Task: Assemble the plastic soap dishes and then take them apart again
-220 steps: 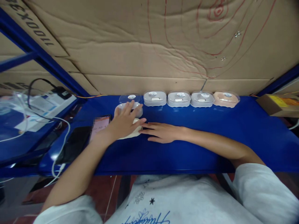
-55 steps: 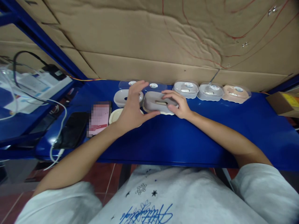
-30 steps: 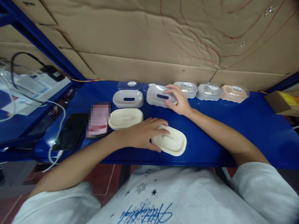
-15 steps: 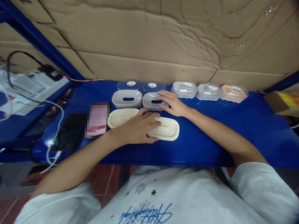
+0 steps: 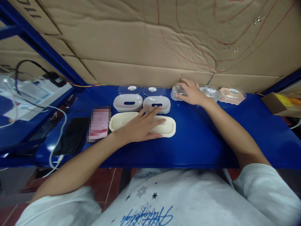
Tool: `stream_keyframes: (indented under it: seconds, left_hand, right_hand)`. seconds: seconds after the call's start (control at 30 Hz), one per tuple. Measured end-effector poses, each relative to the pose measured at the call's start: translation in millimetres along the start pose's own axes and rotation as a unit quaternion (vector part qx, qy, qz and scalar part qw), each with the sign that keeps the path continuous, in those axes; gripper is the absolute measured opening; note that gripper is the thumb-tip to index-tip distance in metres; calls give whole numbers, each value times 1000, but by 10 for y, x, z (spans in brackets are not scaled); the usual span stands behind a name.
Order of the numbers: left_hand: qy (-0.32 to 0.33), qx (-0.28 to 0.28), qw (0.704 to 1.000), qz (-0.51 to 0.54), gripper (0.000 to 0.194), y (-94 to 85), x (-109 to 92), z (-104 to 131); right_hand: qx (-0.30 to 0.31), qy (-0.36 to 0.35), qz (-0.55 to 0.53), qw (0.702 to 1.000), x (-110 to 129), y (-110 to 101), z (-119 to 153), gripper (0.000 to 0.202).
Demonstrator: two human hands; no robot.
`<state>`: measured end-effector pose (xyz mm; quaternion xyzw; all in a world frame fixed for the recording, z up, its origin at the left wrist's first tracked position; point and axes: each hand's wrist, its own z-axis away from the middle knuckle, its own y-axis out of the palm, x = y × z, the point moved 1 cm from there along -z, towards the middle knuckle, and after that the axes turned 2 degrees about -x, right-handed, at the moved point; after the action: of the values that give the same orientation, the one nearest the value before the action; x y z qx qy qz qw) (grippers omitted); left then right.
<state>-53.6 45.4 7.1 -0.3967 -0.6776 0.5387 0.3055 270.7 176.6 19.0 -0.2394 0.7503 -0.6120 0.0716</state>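
Observation:
My left hand (image 5: 145, 125) lies with spread fingers over the right-hand one of two shallow cream oval trays (image 5: 169, 127), thumb near its front edge. The other cream tray (image 5: 119, 121) is partly behind that hand. Across the table, my right hand (image 5: 191, 92) rests over a grey oval box with a clear lid (image 5: 175, 93), its fingers apart on the top; the far side of this box is hidden. Two pale grey oval boxes with slotted bottoms (image 5: 128, 106) (image 5: 166, 108) stand uncovered behind the trays.
Two clear lids with round stickers (image 5: 130, 89) (image 5: 154, 91) lie against the cardboard wall (image 5: 131, 69). Right of my right hand stand a lidded grey box (image 5: 213, 95) and a lidded peach box (image 5: 231, 96). At left are phones (image 5: 72, 135) and a white cable (image 5: 63, 122); a carton (image 5: 279, 108) sits far right.
My right hand has gone from the right uncovered grey box to the leftmost lidded box. The right cream tray has shifted slightly left and back under my left hand, whose fingers have spread.

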Motion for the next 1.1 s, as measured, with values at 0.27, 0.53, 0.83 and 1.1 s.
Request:
stream_keyframes:
  seconds: [0.27,0.53,0.83,1.1]
  left_hand:
    - [-48,-21,998,43,48,49,67,11]
    - [-74,-5,996,58,71,-15,15,-28]
    - [-112,-155,971,142,68,-143,-17,-58]
    - [-104,-119,984,86,56,-116,-42,-79]
  right_hand:
    - [73,-30,-51,996,-505,-70,-2,98]
    - [22,-17,-82,996,-308,-126,-8,82]
    - [-28,-113,-136,984,199,-557,110,74]
    - [-4,-60,-120,991,-197,-44,-24,92]
